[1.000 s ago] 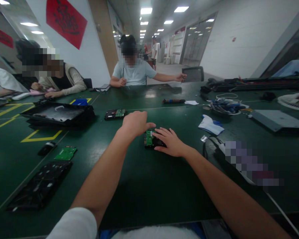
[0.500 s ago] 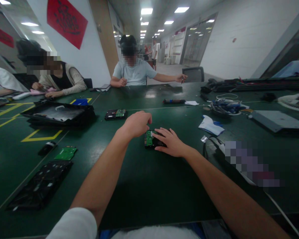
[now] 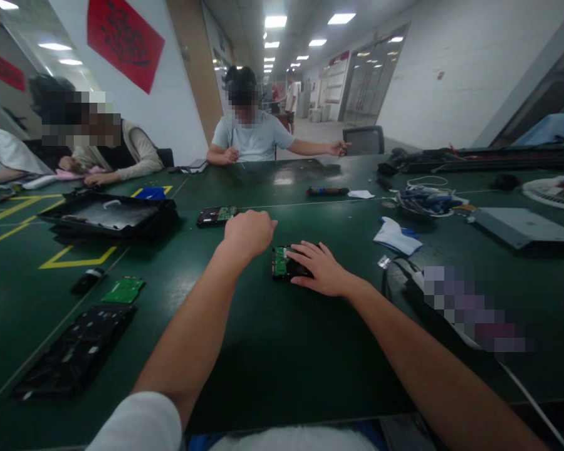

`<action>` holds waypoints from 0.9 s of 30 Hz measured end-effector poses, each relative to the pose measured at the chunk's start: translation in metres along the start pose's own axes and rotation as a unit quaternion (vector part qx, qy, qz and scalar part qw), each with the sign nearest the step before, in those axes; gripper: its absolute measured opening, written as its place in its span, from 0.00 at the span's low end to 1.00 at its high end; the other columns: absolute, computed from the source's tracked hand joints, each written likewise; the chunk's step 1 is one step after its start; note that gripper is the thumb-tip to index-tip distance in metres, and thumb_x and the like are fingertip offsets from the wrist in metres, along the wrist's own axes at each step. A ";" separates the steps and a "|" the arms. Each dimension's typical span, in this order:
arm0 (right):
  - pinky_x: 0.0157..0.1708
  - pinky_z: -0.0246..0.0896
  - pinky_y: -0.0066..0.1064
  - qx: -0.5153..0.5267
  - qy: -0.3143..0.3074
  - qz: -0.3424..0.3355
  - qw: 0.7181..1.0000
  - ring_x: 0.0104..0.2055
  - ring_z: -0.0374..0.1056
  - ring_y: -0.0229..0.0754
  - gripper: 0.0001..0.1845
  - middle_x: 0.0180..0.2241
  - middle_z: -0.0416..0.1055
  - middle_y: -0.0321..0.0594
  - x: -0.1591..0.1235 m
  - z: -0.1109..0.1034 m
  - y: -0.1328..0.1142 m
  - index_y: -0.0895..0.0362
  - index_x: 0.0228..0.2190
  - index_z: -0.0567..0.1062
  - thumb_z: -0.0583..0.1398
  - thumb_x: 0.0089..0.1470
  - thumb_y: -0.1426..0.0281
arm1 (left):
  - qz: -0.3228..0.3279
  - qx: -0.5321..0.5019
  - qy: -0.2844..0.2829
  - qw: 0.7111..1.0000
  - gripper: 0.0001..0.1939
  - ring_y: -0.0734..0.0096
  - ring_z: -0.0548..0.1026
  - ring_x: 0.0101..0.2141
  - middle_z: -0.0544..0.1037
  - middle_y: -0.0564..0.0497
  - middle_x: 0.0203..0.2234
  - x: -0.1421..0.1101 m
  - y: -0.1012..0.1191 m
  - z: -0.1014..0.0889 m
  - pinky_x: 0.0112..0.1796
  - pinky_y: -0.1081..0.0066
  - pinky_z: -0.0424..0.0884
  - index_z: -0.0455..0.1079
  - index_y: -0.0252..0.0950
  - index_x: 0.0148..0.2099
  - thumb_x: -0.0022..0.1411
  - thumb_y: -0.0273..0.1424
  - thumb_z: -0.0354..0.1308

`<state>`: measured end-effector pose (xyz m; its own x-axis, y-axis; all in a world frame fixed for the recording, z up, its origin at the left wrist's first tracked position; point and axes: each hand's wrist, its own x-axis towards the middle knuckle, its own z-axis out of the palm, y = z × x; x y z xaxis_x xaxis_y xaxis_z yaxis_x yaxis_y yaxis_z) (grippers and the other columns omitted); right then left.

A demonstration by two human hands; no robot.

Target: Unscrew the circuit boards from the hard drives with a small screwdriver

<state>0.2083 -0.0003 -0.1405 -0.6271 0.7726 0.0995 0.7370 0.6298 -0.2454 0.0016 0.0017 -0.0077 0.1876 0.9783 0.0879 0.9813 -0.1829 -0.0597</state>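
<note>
A hard drive (image 3: 282, 263) with a green circuit board lies on the dark green table in front of me. My right hand (image 3: 320, 268) rests over its right part with the fingers spread and stretched out, hiding much of it. Just up and left of that drive, my left hand (image 3: 250, 235) is held above the table with its fingers curled closed. Whatever it may hold is hidden behind the hand. A second hard drive (image 3: 211, 216) lies beyond the left hand, partly covered by it in view.
On the left are a black tray (image 3: 117, 213), a green circuit board (image 3: 123, 290) and a black panel (image 3: 78, 351). To the right lie a white glove (image 3: 395, 237), a bundle of cables (image 3: 425, 202) and a grey metal box (image 3: 529, 227). People sit across the table.
My left hand has moved left and slightly away from the nearer hard drive, its fingers now more tightly curled. The right hand stays on the drive.
</note>
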 end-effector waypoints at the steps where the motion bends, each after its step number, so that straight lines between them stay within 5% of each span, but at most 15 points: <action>1: 0.68 0.35 0.70 0.000 0.000 0.000 1.000 0.75 0.43 0.63 0.39 0.73 0.50 0.45 0.000 0.000 0.000 0.46 0.70 0.57 0.58 0.64 0.48 | 0.006 -0.001 -0.007 1.000 0.23 0.43 0.81 0.45 0.83 0.32 0.41 0.000 -0.001 0.000 0.42 0.55 0.76 0.78 0.31 0.48 0.74 0.40 0.46; 6: 0.69 0.35 0.69 -0.003 0.000 0.001 1.000 0.75 0.43 0.62 0.39 0.73 0.50 0.45 0.000 0.000 0.000 0.46 0.70 0.57 0.58 0.64 0.49 | 0.105 -0.045 0.015 0.993 0.11 0.54 0.80 0.47 0.82 0.40 0.44 0.003 -0.006 0.001 0.47 0.62 0.73 0.76 0.34 0.48 0.66 0.31 0.58; 11: 0.69 0.35 0.69 -0.002 -0.005 0.006 1.000 0.75 0.42 0.62 0.40 0.73 0.50 0.45 0.000 -0.001 -0.001 0.47 0.70 0.57 0.59 0.64 0.50 | 0.177 -0.078 -0.002 0.981 0.12 0.59 0.79 0.48 0.81 0.44 0.46 0.004 -0.005 0.001 0.49 0.66 0.72 0.76 0.35 0.48 0.61 0.26 0.62; 14: 0.68 0.35 0.70 0.002 0.002 0.002 1.000 0.75 0.42 0.63 0.40 0.73 0.51 0.46 0.000 0.000 -0.001 0.46 0.70 0.57 0.58 0.63 0.50 | 0.137 -0.057 -0.008 0.989 0.11 0.55 0.80 0.46 0.82 0.42 0.44 0.002 -0.001 -0.001 0.46 0.63 0.73 0.77 0.34 0.45 0.64 0.35 0.62; 19: 0.69 0.34 0.69 -0.001 0.001 0.001 1.000 0.75 0.42 0.63 0.40 0.73 0.50 0.46 0.000 0.001 0.001 0.46 0.71 0.57 0.59 0.63 0.50 | 0.007 -0.016 -0.011 1.000 0.30 0.43 0.81 0.44 0.83 0.33 0.41 0.000 0.001 -0.003 0.41 0.56 0.75 0.79 0.32 0.46 0.71 0.52 0.48; 22: 0.68 0.34 0.70 0.002 0.001 -0.001 1.000 0.75 0.42 0.63 0.40 0.73 0.50 0.45 0.000 0.001 0.001 0.45 0.71 0.56 0.58 0.63 0.49 | 0.019 -0.008 -0.010 1.000 0.24 0.45 0.81 0.44 0.83 0.34 0.41 0.001 -0.002 -0.002 0.42 0.57 0.75 0.79 0.32 0.45 0.73 0.44 0.48; 27: 0.69 0.35 0.69 -0.003 0.003 0.000 1.000 0.75 0.42 0.62 0.39 0.73 0.50 0.45 -0.001 0.001 0.001 0.46 0.70 0.57 0.58 0.64 0.49 | 0.165 -0.048 -0.022 0.985 0.10 0.58 0.80 0.46 0.82 0.42 0.45 0.000 -0.007 -0.002 0.46 0.66 0.73 0.78 0.35 0.47 0.63 0.27 0.60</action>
<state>0.2088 -0.0005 -0.1412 -0.6249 0.7735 0.1054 0.7391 0.6297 -0.2391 -0.0050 0.0030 -0.0058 0.4976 0.8666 0.0368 0.8668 -0.4984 0.0161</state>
